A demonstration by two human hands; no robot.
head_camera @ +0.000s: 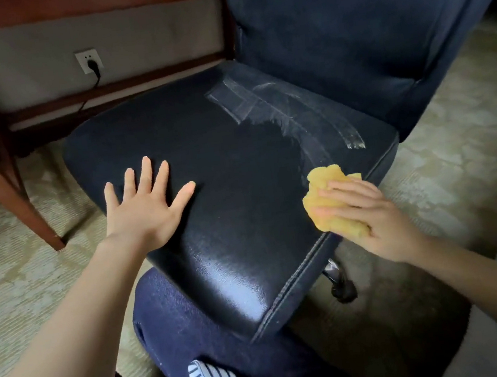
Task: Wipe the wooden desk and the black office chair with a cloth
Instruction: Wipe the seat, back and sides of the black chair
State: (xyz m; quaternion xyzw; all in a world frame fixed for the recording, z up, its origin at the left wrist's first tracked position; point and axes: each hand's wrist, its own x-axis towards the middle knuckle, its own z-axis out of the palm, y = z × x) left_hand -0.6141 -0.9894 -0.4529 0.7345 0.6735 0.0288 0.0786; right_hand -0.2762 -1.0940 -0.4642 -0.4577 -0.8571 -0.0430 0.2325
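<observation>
Two hands on chair (237,164) seat: left hand (145,208) flat, fingers spread, grip released; right hand (370,213) pressing yellow cloth (328,203) at right seat edge, grip grasping cloth. Pale streaks (288,113) near backrest.

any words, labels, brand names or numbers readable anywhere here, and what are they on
None: no readable text on anything in view.
The black chair seat bears only pale smears, not lettering.
The wall socket shows no legible marking.
The yellow cloth is plain.
</observation>
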